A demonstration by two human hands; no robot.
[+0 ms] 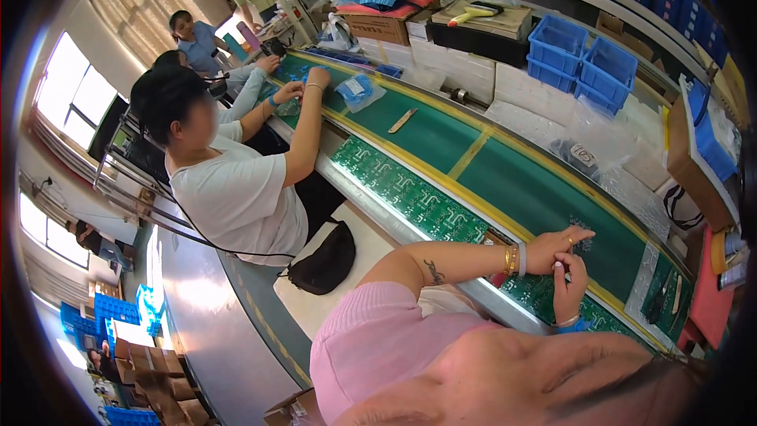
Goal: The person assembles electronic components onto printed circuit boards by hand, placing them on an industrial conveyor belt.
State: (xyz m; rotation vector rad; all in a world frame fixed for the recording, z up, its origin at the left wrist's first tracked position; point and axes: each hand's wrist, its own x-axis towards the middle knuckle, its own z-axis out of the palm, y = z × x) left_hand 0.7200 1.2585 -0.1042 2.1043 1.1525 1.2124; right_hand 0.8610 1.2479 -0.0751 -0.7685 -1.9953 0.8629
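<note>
My left hand (550, 252) reaches over the green belt beside a loose pile of small dark parts (582, 226). Its fingers stretch toward the right, and a ring shows on one of them. Just below it is my right hand (569, 288), its thumb and fingers drawn together near the left hand's palm. Whatever the right fingers pinch is too small to make out. Gold and grey bracelets (516, 259) circle my left wrist, and a blue band (574, 324) is around the right. Under my forearms runs a row of green circuit boards (418, 199) along the near rail.
On the belt lie a small wooden-looking strip (403, 120) and a bag of blue parts (359, 91). Blue bins (557, 47) stand beyond it, near a clear plastic bag (583, 154). Tweezers (658, 297) lie at right. A co-worker (236, 166) sits to my left, handling small items.
</note>
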